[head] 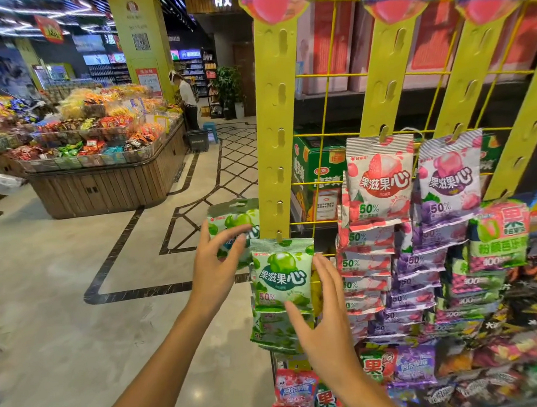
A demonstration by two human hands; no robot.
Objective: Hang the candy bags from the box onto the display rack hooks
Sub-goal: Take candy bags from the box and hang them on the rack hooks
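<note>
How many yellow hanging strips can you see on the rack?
4. One above the green candy bags, one above the pink bags, one above the purple bags, and one at the right edge. More may be out of view.

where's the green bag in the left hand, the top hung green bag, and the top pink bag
green bag in left hand (229, 221): head view, its upper front above the fingers
top hung green bag (281, 275): head view, middle of its printed front
top pink bag (380, 183): head view, middle of its front
</note>
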